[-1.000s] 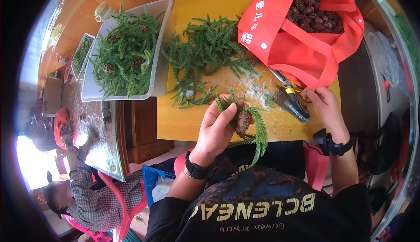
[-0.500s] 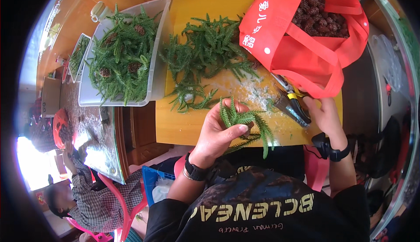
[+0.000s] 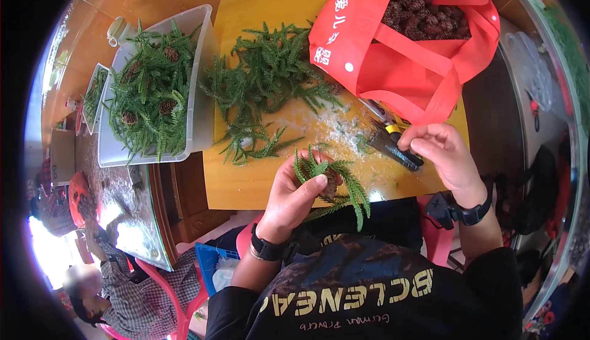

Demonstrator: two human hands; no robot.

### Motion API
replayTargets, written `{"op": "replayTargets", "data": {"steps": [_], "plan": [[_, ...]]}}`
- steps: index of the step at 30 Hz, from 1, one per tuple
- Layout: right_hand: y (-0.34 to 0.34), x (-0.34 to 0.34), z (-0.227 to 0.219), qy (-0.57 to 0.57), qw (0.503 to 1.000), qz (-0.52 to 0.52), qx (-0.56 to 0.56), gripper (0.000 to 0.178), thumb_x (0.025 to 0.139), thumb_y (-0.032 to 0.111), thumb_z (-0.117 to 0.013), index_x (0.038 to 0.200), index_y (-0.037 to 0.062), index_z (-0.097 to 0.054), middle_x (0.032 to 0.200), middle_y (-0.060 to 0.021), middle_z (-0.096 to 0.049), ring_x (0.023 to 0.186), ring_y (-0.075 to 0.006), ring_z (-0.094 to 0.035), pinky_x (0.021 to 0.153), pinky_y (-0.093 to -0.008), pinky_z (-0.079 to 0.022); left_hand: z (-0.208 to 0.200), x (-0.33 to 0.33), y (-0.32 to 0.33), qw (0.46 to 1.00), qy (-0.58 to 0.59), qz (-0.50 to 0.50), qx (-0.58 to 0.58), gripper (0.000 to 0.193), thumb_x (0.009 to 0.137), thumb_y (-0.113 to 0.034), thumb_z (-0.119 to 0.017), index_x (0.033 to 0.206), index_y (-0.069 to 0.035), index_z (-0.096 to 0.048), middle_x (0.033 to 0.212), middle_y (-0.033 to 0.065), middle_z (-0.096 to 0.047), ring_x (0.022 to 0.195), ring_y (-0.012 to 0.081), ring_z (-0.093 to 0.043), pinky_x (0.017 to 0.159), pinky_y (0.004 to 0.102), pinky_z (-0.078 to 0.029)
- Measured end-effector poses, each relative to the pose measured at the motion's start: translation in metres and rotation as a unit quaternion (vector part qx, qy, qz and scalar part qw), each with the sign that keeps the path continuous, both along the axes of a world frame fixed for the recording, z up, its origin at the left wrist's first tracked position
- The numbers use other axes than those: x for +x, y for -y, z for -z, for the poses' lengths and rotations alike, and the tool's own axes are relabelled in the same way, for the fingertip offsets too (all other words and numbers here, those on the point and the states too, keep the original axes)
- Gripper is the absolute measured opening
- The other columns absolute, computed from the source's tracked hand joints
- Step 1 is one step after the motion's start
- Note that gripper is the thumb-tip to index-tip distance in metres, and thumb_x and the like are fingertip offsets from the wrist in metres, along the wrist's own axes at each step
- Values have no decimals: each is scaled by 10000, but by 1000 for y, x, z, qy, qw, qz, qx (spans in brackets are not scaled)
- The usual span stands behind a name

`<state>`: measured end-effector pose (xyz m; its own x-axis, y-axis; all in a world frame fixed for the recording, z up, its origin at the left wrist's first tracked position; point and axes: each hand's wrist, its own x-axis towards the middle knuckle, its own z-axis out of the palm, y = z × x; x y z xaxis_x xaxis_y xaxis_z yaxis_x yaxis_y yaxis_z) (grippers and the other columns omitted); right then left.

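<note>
Sprig of green needled foliage (image 3: 354, 187) with a brown cone (image 3: 330, 187) sits clamped in the left hand (image 3: 292, 187) over the near edge of the yellow worktop (image 3: 236, 186). Across a gap, the right hand (image 3: 439, 154) curls beside black-and-yellow pliers (image 3: 393, 129) toward the worktop's right edge, its hold unclear.

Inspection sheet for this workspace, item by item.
Surface: yellow table, white crumbs scattered on it.
Job's things: green sprig and pine cone in hand; sprig pile; tub of sprigs and cones; red bag of pine cones.
Clutter: pliers lying beside the bag.
Grippers: left hand grips sprig and cone; right hand near pliers, contents unclear.
Cables: possible thin cord by right wristband; unclear.
Surroundings: person seated at left.
</note>
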<state>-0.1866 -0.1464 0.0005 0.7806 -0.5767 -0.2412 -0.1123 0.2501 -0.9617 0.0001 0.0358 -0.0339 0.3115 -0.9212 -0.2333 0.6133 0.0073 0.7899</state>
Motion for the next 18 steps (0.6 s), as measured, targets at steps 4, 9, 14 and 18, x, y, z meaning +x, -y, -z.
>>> {"op": "replayTargets", "data": {"steps": [4, 9, 14, 18], "plan": [[-4, 6, -2, -3, 1000, -23, 13, 105, 807, 81, -579, 866, 2, -615, 842, -32, -623, 806, -93, -566, 774, -232, -431, 1, 0, -1, 1000, -3, 2, 6, 421, 785, -222, -685, 1067, 23, -491, 944, 94, -569, 835, 183, -584, 749, 309, -471], [-7, 8, -4, 16, 999, -36, 5, 112, 796, 72, -563, 865, 0, -614, 843, -37, -623, 827, -95, -563, 790, -234, -426, -2, -3, 1, 1000, 0, 7, 1, 426, 784, -226, -687, 1066, 23, -487, 946, 96, -565, 827, 179, -581, 751, 309, -471], [-8, 11, -8, 9, 999, -40, 2, 120, 799, 65, -548, 865, -5, -620, 843, -43, -621, 831, -95, -563, 789, -233, -430, -1, -3, 3, 1000, -2, 9, 0, 424, 788, -230, -684, 1067, 19, -482, 943, 98, -563, 826, 177, -579, 745, 301, -470], [-3, 12, -5, -63, 992, -60, -86, 151, 821, 82, -559, 925, -13, -612, 870, -58, -629, 854, -131, -578, 773, -257, -442, -3, -1, 2, 999, -25, 25, -3, 421, 818, -240, -651, 1102, 4, -459, 942, 91, -564, 811, 167, -571, 685, 282, -459]]}}
